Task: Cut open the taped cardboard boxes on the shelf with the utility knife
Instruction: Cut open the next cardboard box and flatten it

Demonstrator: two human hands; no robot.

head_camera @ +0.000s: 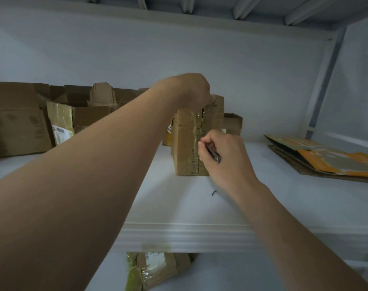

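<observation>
Item 1. Taped box (188, 143): mid-shelf (263, 202), stood on end, so its taped seam faces near for cutting. The seam looks split above the blade and sealed below.
Item 2. Left hand (191, 91): fingers clenched over the box's top edge, apparently bracing it against the knife's pull.
Item 3. Right hand (227, 158): fingers grasping the utility knife (213, 153), tip at the seam about halfway down.
Item 4. Opened boxes (17, 122): far left.
Item 5. Flattened cardboard (326, 162): far right, well apart.
Item 6. Wrapped parcel (158, 267): lower shelf, near.
</observation>
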